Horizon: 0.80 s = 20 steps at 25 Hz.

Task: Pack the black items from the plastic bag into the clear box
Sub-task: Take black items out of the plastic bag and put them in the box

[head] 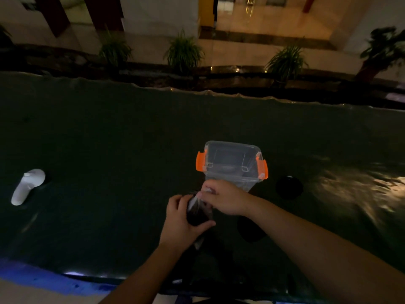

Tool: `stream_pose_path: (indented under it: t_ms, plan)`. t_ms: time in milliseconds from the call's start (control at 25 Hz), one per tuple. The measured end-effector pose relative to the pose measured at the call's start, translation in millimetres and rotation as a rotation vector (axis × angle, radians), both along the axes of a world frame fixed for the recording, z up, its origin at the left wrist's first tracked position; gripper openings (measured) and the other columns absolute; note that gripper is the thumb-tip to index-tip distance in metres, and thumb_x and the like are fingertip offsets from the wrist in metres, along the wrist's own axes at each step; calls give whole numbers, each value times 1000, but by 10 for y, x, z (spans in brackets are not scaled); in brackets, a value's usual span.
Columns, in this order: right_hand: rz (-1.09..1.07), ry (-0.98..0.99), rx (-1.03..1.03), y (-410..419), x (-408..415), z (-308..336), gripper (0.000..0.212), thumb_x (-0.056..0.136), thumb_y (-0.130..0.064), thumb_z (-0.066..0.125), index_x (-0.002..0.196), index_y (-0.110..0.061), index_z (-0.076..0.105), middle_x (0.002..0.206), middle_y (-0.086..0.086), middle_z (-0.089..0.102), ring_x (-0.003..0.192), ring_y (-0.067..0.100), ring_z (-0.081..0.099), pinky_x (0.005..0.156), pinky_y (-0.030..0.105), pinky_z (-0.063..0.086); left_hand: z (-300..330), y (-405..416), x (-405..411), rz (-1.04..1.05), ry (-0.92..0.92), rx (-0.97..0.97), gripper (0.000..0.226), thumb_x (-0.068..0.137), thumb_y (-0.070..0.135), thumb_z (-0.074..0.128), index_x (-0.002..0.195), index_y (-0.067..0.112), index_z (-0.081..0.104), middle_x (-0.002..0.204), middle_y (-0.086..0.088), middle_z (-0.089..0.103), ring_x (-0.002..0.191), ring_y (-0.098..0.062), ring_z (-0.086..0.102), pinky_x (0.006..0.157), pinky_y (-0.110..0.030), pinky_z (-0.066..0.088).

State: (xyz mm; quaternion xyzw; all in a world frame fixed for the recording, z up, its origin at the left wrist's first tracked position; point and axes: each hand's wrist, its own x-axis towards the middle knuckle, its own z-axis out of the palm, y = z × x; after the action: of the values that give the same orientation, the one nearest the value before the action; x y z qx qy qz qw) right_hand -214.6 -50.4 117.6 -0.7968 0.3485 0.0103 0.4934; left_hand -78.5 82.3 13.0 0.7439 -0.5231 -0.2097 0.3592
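Note:
A clear box (232, 163) with orange latches stands open on the dark table, just beyond my hands. My left hand (182, 220) grips a plastic bag (198, 210) that holds something black. The bag's top edge is pinched in the fingers of my right hand (221, 197), close to the box's near wall. A round black item (289, 187) lies on the table right of the box. Another dark shape (249, 230) lies under my right forearm; the light is too dim to tell what it is.
A white controller (27, 185) lies far left on the dark green tabletop (109, 139). Beyond the table's far edge stands a row of potted plants (184, 51). Glare marks the table at the right.

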Motion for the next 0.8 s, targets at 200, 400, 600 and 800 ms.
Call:
stream_pose_path:
  t_ms: [200, 400, 600, 800]
  plan:
    - [-60, -85, -36, 74, -221, -108, 3, 92, -35, 67, 95, -33, 68, 96, -5, 72, 88, 5, 70, 81, 38, 60, -38, 229, -115, -35, 8, -84, 34, 84, 59, 63, 112, 39, 61, 137, 13, 45, 131, -5, 40, 105, -28, 36]
    - [-109, -202, 39, 163, -279, -111, 19, 90, -22, 75, 105, -32, 69, 105, -5, 73, 99, 4, 70, 81, 30, 59, 246, 41, -24, -144, 74, -85, 30, 92, 34, 68, 122, 30, 68, 120, 15, 66, 118, 6, 53, 99, -22, 44]
    - [-190, -295, 116, 208, -307, -98, 39, 87, -13, 80, 120, -28, 64, 115, -3, 73, 107, 4, 70, 84, 26, 60, 343, -111, -6, -103, 192, -89, 15, 88, 22, 76, 95, 35, 73, 87, 18, 73, 82, 1, 69, 72, -16, 52]
    - [-274, -281, 141, 267, -254, -214, 28, 89, -14, 78, 115, -20, 70, 110, 1, 78, 102, 8, 74, 89, 35, 60, 338, -133, 32, -69, 257, -47, 15, 86, 21, 79, 79, 31, 70, 80, 12, 74, 71, -4, 70, 62, -17, 53]
